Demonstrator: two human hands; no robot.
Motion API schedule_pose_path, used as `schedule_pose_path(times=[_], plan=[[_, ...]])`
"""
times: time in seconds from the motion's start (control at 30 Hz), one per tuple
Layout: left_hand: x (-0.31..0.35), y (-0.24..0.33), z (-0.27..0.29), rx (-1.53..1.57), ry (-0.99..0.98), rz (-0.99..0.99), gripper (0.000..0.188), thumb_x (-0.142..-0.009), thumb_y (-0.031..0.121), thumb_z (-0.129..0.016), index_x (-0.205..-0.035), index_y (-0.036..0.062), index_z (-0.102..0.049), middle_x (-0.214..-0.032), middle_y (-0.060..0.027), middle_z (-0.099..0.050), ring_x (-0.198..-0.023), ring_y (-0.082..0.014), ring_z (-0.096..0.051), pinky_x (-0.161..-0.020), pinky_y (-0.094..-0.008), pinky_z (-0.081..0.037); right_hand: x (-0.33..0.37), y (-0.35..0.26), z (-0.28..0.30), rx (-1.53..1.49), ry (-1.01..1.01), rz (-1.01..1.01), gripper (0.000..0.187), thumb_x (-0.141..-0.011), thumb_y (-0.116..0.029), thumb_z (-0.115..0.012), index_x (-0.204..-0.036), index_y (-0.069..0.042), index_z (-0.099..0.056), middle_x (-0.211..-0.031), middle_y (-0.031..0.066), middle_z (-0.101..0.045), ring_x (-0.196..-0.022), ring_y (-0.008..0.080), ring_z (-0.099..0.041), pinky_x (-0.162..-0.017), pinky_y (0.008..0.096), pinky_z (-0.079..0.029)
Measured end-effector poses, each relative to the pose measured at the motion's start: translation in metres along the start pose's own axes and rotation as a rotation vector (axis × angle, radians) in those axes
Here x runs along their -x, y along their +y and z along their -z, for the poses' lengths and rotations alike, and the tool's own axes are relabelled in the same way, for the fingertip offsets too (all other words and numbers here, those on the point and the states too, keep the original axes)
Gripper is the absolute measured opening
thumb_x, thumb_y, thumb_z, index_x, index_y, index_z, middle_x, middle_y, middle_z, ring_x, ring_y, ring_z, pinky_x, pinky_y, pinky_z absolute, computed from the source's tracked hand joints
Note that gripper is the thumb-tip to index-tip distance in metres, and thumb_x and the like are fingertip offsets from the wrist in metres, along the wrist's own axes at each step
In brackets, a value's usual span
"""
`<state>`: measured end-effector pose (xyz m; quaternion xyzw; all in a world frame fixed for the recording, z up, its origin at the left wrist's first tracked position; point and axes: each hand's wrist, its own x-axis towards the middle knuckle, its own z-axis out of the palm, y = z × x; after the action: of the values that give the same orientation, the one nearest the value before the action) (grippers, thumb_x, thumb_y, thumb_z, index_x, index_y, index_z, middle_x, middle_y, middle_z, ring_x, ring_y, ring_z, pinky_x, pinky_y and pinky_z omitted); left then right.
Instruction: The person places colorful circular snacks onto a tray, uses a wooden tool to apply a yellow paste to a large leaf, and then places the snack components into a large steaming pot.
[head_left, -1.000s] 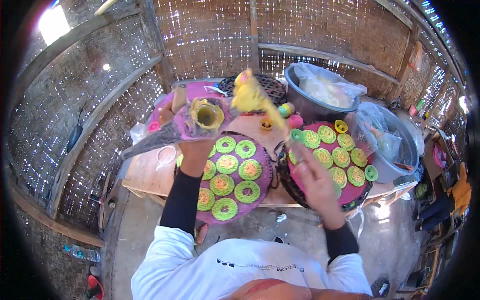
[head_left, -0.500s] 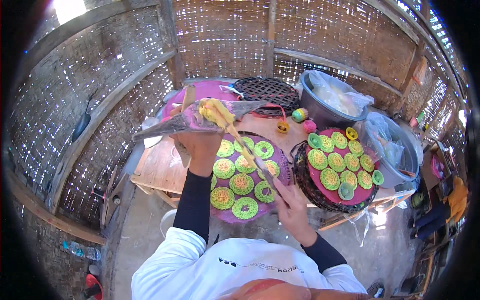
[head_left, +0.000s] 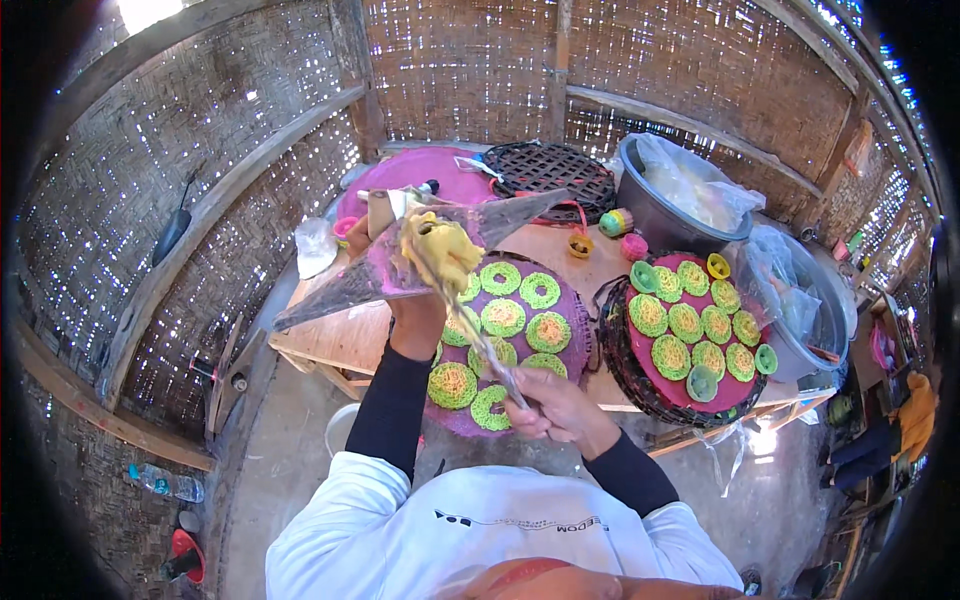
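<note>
My left hand grips from below a wooden tool draped with a stained grey-pink pointed sheet; the sheet hides most of its fingers. A lump of soft yellow dough sits on the sheet, with a dark hollow in its top. My right hand is closed around a long, dough-smeared flat stick, whose far end touches the dough. Below both hands lies a round purple tray with several green stringy dough rings and discs, some with orange-yellow middles.
Right of it, a round pink tray on a black woven base carries more green-yellow discs and small green cups. Behind stand a dark lattice tray, a grey tub with plastic bags and another tub. A person is at the far right.
My right hand has moved left and slightly down, bringing the stick steeper against the dough. The lump has shifted a little right and now shows a hollow. The view has also shifted slightly.
</note>
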<state>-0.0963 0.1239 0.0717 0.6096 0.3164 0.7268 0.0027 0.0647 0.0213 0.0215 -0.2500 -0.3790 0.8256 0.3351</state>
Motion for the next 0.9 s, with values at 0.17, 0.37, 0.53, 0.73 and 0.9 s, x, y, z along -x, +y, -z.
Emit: schedule_pose_path(times=[0.17, 0.37, 0.53, 0.73, 0.9], plan=[[-0.006, -0.043, 0.004, -0.245, 0.066, -0.021, 0.04, -0.068, 0.031, -0.062, -0.098, 0.0091, -0.049, -0.098, -0.0091, -0.045, -0.092, -0.0237, -0.044, -0.077, -0.0373, -0.037, 0.042, 0.009, 0.013, 0.153, 0.092, -0.08, 0.033, -0.092, -0.03, -0.037, -0.116, -0.008, -0.045, -0.054, -0.0021, -0.036, -0.041, 0.0033, -0.031, -0.036, 0.0176, -0.024], [-0.005, -0.041, -0.001, -0.279, 0.076, -0.075, 0.042, -0.061, 0.033, -0.067, -0.093, 0.0092, -0.053, -0.097, -0.0105, -0.042, -0.092, -0.0267, -0.04, -0.077, -0.0401, -0.033, 0.031, -0.034, 0.011, 1.19, 0.677, 0.762, 0.032, -0.085, -0.012, -0.049, -0.117, -0.005, -0.049, -0.071, 0.011, -0.058, -0.051, 0.0173, -0.054, -0.049, 0.0263, -0.044], [-0.005, -0.027, -0.009, -0.355, 0.07, -0.165, 0.044, -0.055, 0.034, -0.071, -0.089, 0.0093, -0.056, -0.097, -0.0116, -0.04, -0.092, -0.0292, -0.037, -0.076, -0.0424, -0.03, 0.023, -0.024, 0.007, 1.385, 0.807, 0.936, 0.033, -0.079, -0.007, -0.054, -0.112, -0.004, -0.053, -0.078, 0.0205, -0.059, -0.062, 0.0292, -0.06, -0.054, 0.0331, -0.046], [-0.004, -0.034, -0.02, -0.273, -0.019, 0.013, 0.039, -0.056, 0.031, -0.071, -0.082, 0.007, -0.055, -0.096, -0.0124, -0.041, -0.092, -0.03, -0.039, -0.077, -0.0415, -0.03, 0.021, 0.004, 0.01, 1.329, 0.828, 0.835, 0.033, -0.078, -0.008, -0.055, -0.111, -0.004, -0.054, -0.072, 0.0194, -0.059, -0.06, 0.0288, -0.06, -0.054, 0.0338, -0.046], [-0.002, -0.045, -0.015, -0.746, -0.081, -0.211, 0.048, -0.052, 0.025, -0.073, -0.093, 0.0076, -0.057, -0.085, -0.0091, -0.049, -0.085, -0.0241, -0.046, -0.074, -0.0348, -0.033, 0.029, 0.011, 0.005, 1.269, 0.546, 0.808, 0.034, -0.08, -0.008, -0.054, -0.113, -0.003, -0.052, -0.075, 0.0193, -0.06, -0.059, 0.0234, -0.061, -0.055, 0.0323, -0.046]])
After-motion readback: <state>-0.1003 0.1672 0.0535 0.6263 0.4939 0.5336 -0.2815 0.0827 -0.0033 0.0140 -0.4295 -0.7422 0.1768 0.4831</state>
